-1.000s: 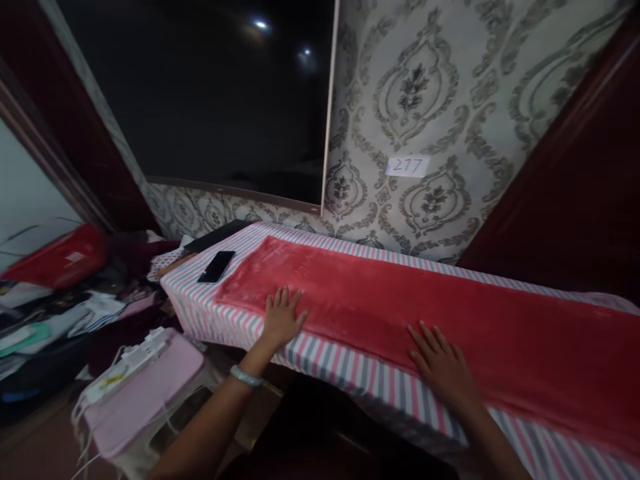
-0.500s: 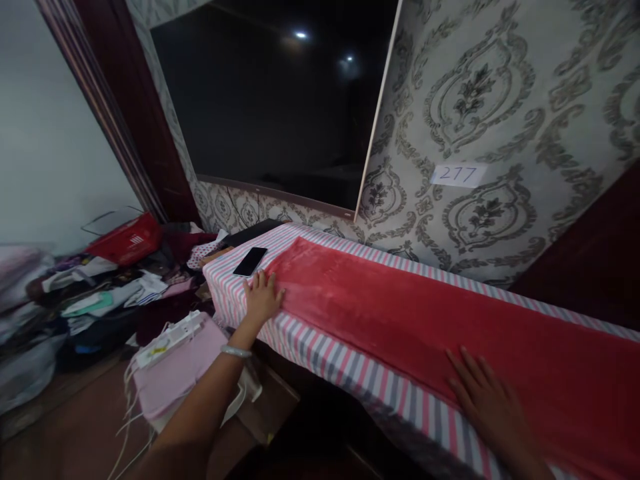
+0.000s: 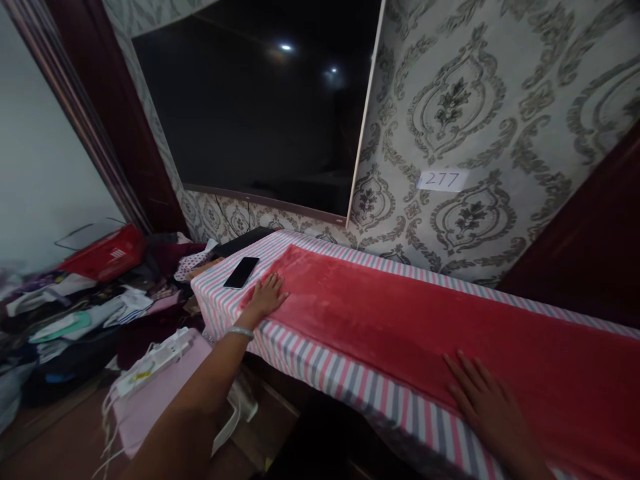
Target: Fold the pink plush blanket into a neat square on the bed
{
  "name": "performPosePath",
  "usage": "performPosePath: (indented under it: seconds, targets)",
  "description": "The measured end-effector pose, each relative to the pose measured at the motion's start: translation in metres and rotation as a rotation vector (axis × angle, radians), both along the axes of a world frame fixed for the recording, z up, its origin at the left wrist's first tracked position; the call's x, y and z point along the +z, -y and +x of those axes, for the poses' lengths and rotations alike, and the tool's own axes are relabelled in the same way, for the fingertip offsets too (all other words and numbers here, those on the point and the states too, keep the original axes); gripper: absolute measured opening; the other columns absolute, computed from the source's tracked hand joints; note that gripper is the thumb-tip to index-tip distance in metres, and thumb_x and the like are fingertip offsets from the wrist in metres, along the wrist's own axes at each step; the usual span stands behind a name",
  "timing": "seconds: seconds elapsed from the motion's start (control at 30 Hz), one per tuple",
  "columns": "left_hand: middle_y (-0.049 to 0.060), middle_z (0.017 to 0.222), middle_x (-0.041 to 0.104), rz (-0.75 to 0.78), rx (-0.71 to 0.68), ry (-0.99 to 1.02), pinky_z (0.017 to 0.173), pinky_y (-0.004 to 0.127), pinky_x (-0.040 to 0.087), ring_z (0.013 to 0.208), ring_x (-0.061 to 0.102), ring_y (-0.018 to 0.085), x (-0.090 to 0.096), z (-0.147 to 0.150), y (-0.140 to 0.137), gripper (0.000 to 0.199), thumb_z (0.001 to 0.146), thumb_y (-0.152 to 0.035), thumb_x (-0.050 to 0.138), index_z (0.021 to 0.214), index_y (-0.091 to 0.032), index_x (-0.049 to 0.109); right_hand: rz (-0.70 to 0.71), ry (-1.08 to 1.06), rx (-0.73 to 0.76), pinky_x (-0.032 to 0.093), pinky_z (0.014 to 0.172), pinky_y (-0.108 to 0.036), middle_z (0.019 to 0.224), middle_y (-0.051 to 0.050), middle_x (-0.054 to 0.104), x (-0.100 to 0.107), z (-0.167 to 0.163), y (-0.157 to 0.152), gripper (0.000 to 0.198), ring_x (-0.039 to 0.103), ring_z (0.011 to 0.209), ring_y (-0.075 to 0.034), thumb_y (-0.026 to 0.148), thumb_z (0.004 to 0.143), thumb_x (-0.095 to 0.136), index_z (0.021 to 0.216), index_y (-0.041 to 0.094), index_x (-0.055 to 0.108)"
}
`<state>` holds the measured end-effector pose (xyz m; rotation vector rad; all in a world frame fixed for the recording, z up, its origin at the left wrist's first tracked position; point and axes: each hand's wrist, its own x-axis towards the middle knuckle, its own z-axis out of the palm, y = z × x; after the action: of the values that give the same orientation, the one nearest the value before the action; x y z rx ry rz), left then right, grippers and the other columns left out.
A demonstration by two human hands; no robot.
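Observation:
A long strip of red plush cloth lies flat along a surface covered by a striped tablecloth in pink, grey and white. My left hand rests palm down near the red cloth's left end, fingers spread; a bangle circles that wrist. Farther right, my right hand lies on the cloth's near part, its fingers stretched out. Just left of my left hand is a dark-screened phone on the stripes.
A large television hangs on the patterned wall, beside a paper label reading 277. At left are a red basket and heaped clothes. A power strip lies on a pink box-like thing below.
My left hand has slid a little inward onto the red cloth, away from its near edge. My right hand stays nearly where it was. The view has shifted slightly right.

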<state>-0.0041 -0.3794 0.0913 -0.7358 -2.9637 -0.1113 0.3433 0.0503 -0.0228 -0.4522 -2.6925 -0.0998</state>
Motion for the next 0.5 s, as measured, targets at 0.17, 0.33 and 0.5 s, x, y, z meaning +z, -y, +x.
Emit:
performPosePath:
  seconds: [0.17,0.33,0.5]
  targets:
    - [0.02,0.163,0.031,0.012,0.029,0.026,0.119,0.058,0.024,0.153,0.027,0.033,-0.005,-0.009,0.001,0.064,0.1,-0.047,0.043,0.154,-0.015,0.038,0.002,-0.024,0.017,0.04,0.109,-0.055,0.156,-0.005,0.048,-0.002,0.0,-0.002,0.064,0.039,0.146,-0.032,0.051,0.093,0.027,0.146,0.031,0.055]
    - [0.015,0.161,0.039,0.057,-0.027,-0.068,0.118,0.049,0.03,0.151,0.032,0.027,0.013,-0.037,-0.014,0.054,0.104,-0.042,0.032,0.15,-0.018,0.047,-0.005,-0.051,0.017,0.041,0.109,-0.055,0.156,-0.004,0.048,-0.011,-0.001,-0.005,0.063,0.039,0.146,-0.032,0.054,0.092,0.03,0.145,0.033,0.056]
    - [0.011,0.165,0.033,0.006,-0.115,-0.011,0.123,0.047,0.021,0.153,0.027,0.024,0.017,-0.079,-0.047,0.058,0.103,-0.043,0.037,0.156,-0.02,0.039,-0.012,-0.022,0.033,0.041,0.109,-0.054,0.156,-0.004,0.048,-0.011,0.001,-0.008,0.062,0.04,0.146,-0.031,0.056,0.095,0.029,0.147,0.032,0.054]
